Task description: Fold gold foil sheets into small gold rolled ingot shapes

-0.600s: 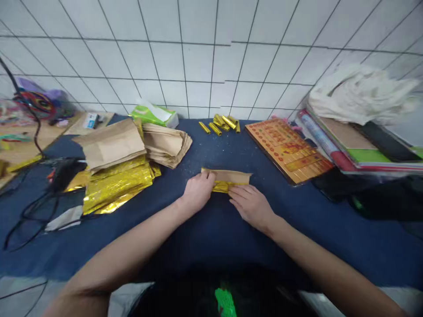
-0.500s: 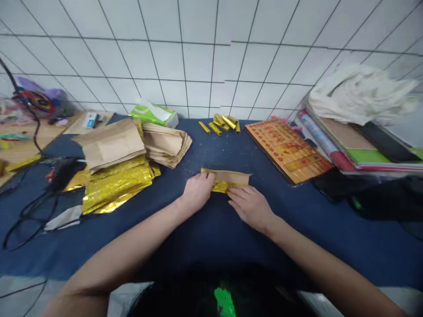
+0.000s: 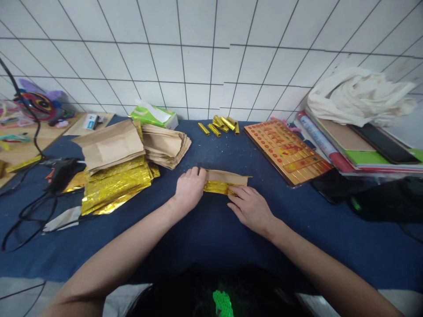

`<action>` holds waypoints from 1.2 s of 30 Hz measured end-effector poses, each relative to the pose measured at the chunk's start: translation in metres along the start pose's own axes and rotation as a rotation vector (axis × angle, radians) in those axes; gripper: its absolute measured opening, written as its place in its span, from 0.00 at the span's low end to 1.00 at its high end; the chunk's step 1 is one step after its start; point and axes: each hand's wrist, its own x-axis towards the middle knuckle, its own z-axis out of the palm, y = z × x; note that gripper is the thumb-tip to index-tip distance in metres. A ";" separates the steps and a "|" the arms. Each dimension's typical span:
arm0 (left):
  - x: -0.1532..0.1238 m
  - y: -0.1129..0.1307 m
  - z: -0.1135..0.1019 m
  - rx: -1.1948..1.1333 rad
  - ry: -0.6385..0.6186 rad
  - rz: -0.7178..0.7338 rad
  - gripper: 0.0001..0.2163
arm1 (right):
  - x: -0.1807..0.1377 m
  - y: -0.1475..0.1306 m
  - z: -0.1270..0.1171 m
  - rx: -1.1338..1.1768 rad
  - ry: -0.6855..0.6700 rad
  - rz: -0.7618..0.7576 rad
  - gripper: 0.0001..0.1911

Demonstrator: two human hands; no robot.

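A gold foil paper sheet (image 3: 228, 177) lies across the middle of the blue cloth, its brown backing facing up. Along its near edge a shiny gold strip is turned over. My left hand (image 3: 191, 189) is closed on the left end of the sheet, fingers curled and thumb hidden. At the right end, my right hand (image 3: 251, 207) has its fingers bent together on the gold strip, the tips partly hidden. Several finished gold paper rolls (image 3: 222, 124) lie beyond the sheet, near the wall.
Brown-backed sheets (image 3: 110, 143) are stacked over gold foil sheets (image 3: 115, 187) on the left, beside a black glue gun (image 3: 62, 171) and cables. A green tissue pack (image 3: 155, 115) stands behind. To the right are an orange printed box (image 3: 286, 149) and stacked books (image 3: 370, 154).
My left hand has slid leftward to the sheet's left end, uncovering more of the gold strip. My right hand stays at nearly the same spot.
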 end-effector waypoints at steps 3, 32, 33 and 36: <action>-0.012 0.010 -0.007 0.015 0.118 0.075 0.09 | 0.002 -0.001 0.000 -0.009 -0.025 0.012 0.11; 0.011 -0.013 0.020 -0.213 -0.227 0.310 0.30 | 0.001 -0.017 -0.007 0.263 -0.135 -0.226 0.23; 0.014 -0.014 0.021 -0.218 -0.233 0.312 0.30 | 0.001 -0.018 -0.007 0.291 -0.151 -0.247 0.25; 0.021 -0.017 0.021 -0.218 -0.245 0.321 0.30 | 0.001 -0.024 -0.007 0.355 -0.200 -0.298 0.27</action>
